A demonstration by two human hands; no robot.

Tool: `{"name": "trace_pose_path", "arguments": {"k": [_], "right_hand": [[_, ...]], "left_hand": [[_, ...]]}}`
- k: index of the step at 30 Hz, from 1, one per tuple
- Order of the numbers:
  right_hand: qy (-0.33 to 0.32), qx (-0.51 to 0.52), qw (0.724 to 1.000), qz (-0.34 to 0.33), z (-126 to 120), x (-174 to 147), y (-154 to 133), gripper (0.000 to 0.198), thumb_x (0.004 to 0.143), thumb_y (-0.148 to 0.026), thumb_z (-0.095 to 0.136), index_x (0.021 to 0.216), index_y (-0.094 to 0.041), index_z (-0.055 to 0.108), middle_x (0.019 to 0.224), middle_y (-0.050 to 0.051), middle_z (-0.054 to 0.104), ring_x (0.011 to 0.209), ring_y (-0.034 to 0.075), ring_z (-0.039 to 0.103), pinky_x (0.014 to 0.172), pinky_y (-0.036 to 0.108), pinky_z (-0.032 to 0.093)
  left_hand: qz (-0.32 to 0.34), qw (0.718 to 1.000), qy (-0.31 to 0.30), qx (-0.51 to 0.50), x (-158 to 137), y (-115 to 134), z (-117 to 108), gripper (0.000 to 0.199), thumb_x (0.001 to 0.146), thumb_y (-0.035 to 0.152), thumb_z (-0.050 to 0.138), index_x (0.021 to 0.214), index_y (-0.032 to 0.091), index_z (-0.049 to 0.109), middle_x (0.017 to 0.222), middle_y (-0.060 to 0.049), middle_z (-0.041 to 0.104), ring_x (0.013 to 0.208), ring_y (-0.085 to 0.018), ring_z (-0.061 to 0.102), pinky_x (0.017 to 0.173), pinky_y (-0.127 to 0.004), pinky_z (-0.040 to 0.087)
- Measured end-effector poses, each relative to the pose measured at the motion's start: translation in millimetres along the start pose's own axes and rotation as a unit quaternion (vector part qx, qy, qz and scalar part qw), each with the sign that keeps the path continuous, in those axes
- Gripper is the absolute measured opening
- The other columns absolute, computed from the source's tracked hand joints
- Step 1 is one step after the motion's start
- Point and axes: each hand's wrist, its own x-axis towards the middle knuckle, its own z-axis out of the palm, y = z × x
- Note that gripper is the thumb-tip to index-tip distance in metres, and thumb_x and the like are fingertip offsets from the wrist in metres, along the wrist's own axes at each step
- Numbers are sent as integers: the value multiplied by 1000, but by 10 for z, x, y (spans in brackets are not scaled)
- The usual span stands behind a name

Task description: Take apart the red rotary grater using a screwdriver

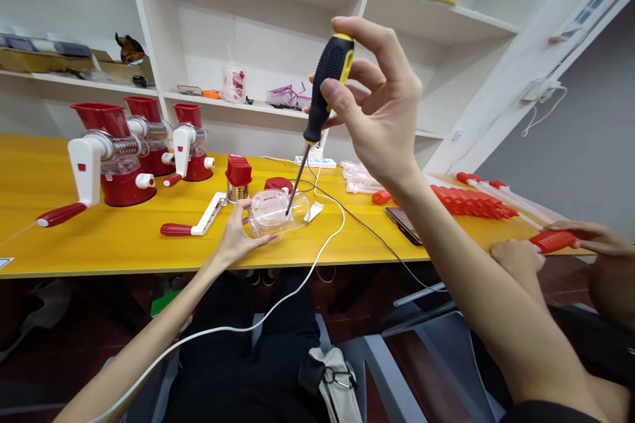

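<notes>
Clear plastic housing [270,210], seen in the head view, lies sideways over the near middle of the yellow bench [129,244], its left end grasped by the left hand [238,232], thumb along the near side and fingers around the far side; whether it also rests on the bench cannot be told. The right hand [380,96], raised above and to the right, is wrapped around the black-and-yellow handle of a screwdriver [327,76], its index finger on the handle's top end. The shaft slants down to the left, and its tip appears at the housing, though contact is unclear. Just left of the left hand lies a white crank with a red grip [201,219]; beyond it a red hopper piece [239,170] stands on a metal drum [237,192]. A round red part [278,184] is just behind the housing. Farther left stand three red-and-white rotary graters [126,185]. To the right, a white cable [344,217] curves over the near edge, and a phone [403,226] lies near a row of red pieces [471,203]. At far right, a co-worker's hands [518,256] hold another red piece [553,241].
</notes>
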Motion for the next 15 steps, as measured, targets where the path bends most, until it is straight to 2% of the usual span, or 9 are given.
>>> {"name": "trace_pose_path", "arguments": {"k": [6, 15], "right_hand": [[-10, 6, 1000, -26, -19, -90, -42, 55, 94, -63, 49, 137, -29, 43, 111, 3, 63, 82, 12, 70, 65, 21, 61], [12, -12, 1000, 2, -33, -112, -122, 54, 91, -63, 54, 135, -32, 45, 124, 3, 62, 90, 13, 70, 75, 26, 67]], "left_hand": [[7, 1000, -1, 12, -6, 10, 1, 76, 62, 55, 86, 118, 22, 46, 115, -9, 59, 108, -28, 62, 86, -41, 57], [-1, 1000, -2, 14, -8, 10, -6, 75, 62, 50, 87, 119, 22, 46, 117, -9, 59, 110, -28, 62, 83, -39, 58]]}}
